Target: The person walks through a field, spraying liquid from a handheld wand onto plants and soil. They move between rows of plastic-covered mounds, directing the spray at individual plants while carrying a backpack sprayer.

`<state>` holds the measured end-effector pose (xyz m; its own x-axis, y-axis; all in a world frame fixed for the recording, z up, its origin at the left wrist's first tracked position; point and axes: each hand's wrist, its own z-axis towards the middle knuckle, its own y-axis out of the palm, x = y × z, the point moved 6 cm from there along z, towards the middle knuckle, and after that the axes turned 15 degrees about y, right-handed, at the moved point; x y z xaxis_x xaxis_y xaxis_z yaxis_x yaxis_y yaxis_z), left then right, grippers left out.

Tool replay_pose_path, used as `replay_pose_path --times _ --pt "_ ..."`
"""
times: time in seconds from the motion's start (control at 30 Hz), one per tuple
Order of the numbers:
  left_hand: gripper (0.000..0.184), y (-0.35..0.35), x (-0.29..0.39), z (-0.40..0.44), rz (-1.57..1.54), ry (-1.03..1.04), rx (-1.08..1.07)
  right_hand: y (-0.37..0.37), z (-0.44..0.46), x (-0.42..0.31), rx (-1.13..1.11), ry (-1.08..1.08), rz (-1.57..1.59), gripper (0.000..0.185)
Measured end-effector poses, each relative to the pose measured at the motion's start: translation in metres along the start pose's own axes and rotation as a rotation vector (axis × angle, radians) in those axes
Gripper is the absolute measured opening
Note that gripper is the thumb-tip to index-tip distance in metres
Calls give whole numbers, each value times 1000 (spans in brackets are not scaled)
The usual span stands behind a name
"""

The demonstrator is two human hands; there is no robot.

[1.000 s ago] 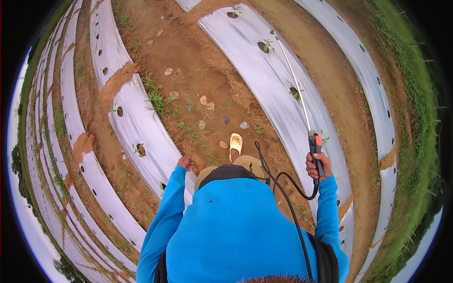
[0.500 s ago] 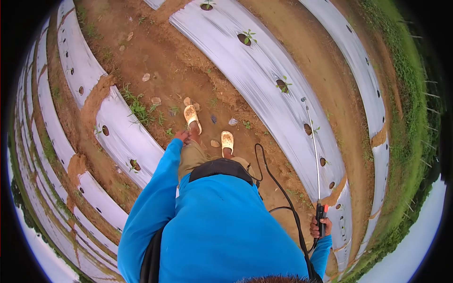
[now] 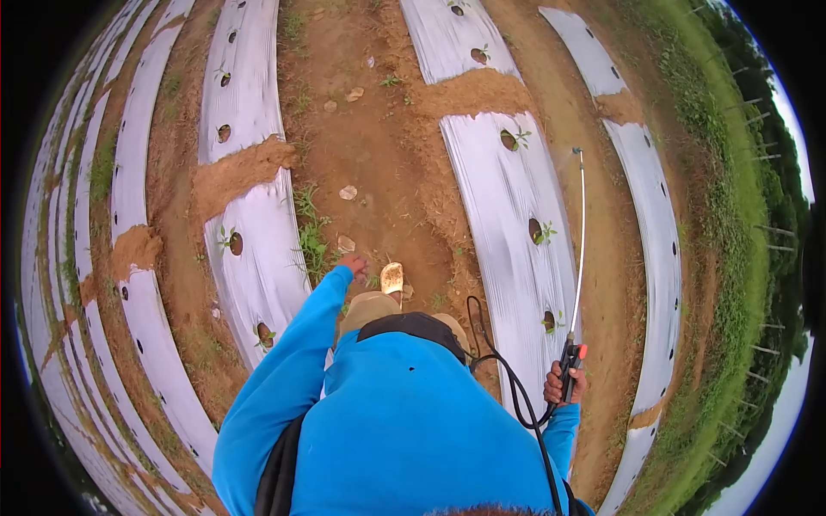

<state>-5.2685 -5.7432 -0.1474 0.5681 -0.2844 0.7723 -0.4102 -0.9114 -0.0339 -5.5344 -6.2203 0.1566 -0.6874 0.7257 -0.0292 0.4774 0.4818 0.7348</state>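
My right hand [image 3: 564,384] is wrapped round the black handle of a spray wand [image 3: 582,249], whose thin metal tube points forward with its nozzle over the soil path right of a plastic-covered bed. A black hose [image 3: 514,378] runs from the handle back along my body. My left hand [image 3: 354,264] hangs in front of my left hip, beside the left bed; its fingers look loosely spread and nothing shows in them. Small green seedlings [image 3: 545,232] grow from round holes in the silvery plastic sheet [image 3: 508,202] of the bed near the wand.
Another plastic-covered bed [image 3: 258,267] lies left of the dirt path [image 3: 379,172], with weeds [image 3: 310,228] along its edge. A soil mound [image 3: 477,93] crosses the right bed. Flat stones [image 3: 348,193] lie on the path. Grass and posts [image 3: 779,230] line the far right.
The view has turned and moved forward along the path. The wand has swung from over the plastic bed to the soil on its right. One shoe now shows instead of two.
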Motion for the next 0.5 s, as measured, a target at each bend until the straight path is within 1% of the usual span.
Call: replay_pose_path --times 0.03,0.07,0.1,0.17,0.23,0.3,0.37,0.43,0.5 --pt "22 -28 7 2 -20 8 28 29 30 -31 -28 -12 -42 31" --pt "21 -57 13 -2 -121 50 106 56 57 -60 8 -38 -101 31" --pt "21 -83 19 -7 -217 92 179 69 86 -89 21 -43 -97 31" --pt "20 -122 32 -20 -263 -16 269 120 141 -143 -54 -37 -142 30" --pt "20 -157 3 -13 -315 -133 322 166 195 -190 -78 -47 -192 30" --pt "19 -173 8 -25 -405 -215 407 205 248 -230 -82 -52 -227 31" --pt "17 -183 -2 -28 -396 -372 460 245 296 -264 -112 -42 -224 30" --pt "13 -184 1 -33 -506 -409 498 275 345 -298 -148 -26 -221 30" --pt "12 -185 -12 -27 -566 -444 571 299 400 -337 -145 1 -250 30"
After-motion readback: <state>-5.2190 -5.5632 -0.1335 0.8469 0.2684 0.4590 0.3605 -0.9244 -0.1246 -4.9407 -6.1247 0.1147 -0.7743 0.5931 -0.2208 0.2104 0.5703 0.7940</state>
